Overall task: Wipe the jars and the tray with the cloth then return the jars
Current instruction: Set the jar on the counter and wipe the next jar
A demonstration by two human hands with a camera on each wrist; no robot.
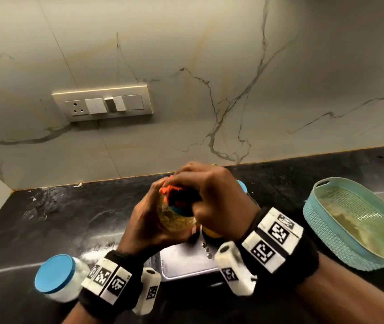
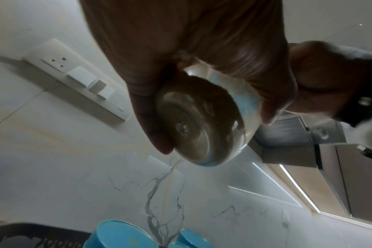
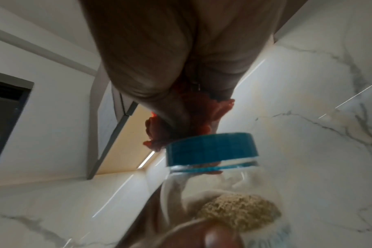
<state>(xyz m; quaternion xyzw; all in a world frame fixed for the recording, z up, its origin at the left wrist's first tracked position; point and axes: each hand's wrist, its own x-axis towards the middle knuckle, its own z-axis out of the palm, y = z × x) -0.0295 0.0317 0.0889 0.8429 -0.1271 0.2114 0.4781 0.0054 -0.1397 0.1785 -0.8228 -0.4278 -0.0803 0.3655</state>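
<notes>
Left of the left hand, a blue-lidded jar stands on the black counter. That hand's fingers curl round a clear jar of yellowish grains; only the left wrist view shows its base. The right hand pinches an orange cloth onto its blue lid. Right of both hands sits the teal tray. No label is legible.
</notes>
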